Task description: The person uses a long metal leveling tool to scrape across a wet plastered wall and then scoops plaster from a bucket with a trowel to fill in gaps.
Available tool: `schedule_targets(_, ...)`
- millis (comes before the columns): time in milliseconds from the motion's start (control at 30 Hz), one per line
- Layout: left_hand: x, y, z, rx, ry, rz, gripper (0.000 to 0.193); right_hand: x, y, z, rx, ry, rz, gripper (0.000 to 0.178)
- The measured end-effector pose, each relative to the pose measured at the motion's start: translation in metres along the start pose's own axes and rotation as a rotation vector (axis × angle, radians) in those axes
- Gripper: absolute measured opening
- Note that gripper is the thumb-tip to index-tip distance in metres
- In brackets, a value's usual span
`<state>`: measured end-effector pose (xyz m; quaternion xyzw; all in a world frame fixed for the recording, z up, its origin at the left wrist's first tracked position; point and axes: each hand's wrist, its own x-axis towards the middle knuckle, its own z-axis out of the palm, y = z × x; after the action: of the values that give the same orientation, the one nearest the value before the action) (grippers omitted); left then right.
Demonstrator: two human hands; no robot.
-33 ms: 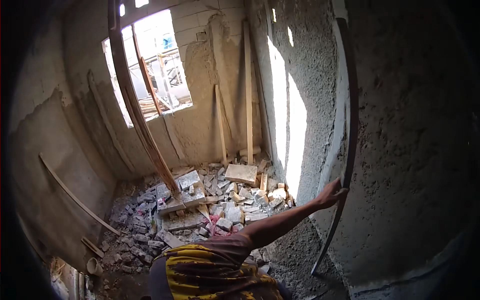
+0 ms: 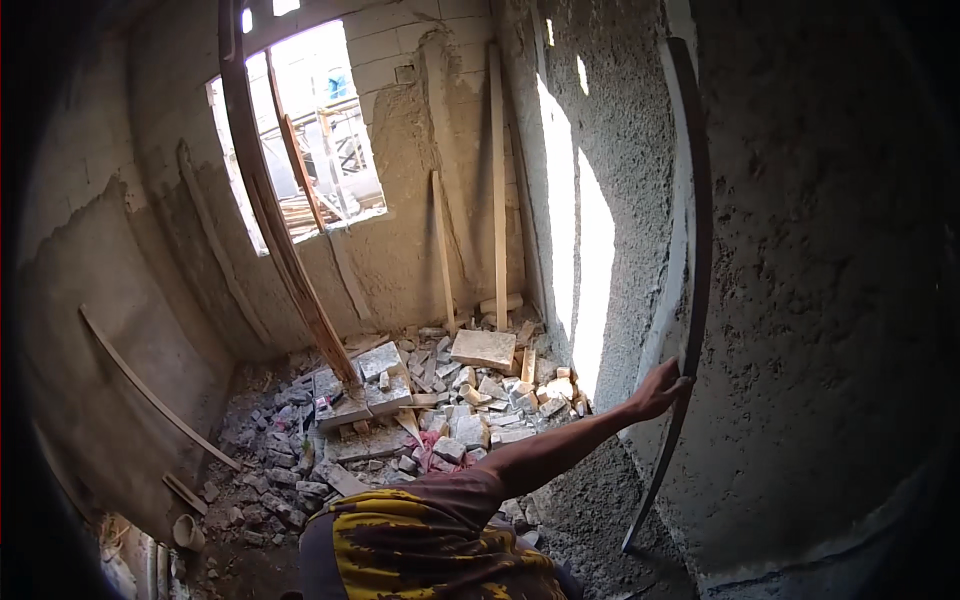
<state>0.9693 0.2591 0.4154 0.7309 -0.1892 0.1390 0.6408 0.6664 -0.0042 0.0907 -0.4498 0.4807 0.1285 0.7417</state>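
At half past eight a thin strip (image 2: 148, 393) is leaning on the left wall (image 2: 130, 270), and between seven and eight o'clock a small pale container (image 2: 188, 533) is lying near it. A dark wooden post (image 2: 281, 245) is slanting from eleven down to eight, crossing before a bright window opening (image 2: 335, 110) between ten and eleven. Its foot is resting among broken rubble (image 2: 468, 430), which is spreading from eight round to five. The yellow-and-dark shirt (image 2: 400, 545) is filling six o'clock, its sleeve reaching rightward. Two pale boards (image 2: 499, 190) are standing against the back wall (image 2: 410, 240) around twelve, with a flat block (image 2: 484, 348) sitting just below them at six. Sunlight is falling on the rough right wall (image 2: 630, 180) at two. At four o'clock the left hand (image 2: 660, 390) is holding a long dark bar (image 2: 703, 260), its grip closing narrowly around the lower part. That bar is standing nearly upright alongside the right wall, running from one o'clock down to five. The right hand is staying outside the view, so its grip I cannot tell.
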Motion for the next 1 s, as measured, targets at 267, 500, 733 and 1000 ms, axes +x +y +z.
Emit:
schedule_targets(267,0.140,0.056,-0.111,0.403,0.277,0.183,0.029,0.107,0.079,-0.087,-0.154,0.121,0.036,0.019)
schedule_targets(500,0.108,-0.006,-0.073,0.865,0.496,0.626,0.020,0.101,0.071,-0.130,0.365,0.432,0.053,0.021)
schedule_targets(733,0.084,-0.068,-0.072,0.550,0.181,0.045,0.036,0.056,0.114,-0.064,0.134,0.534,0.018,0.020)
schedule_targets(1000,0.186,-0.131,-0.223,0.148,-0.058,0.173,0.027,0.071,0.253,0.028,-0.154,0.316,0.049,0.021)
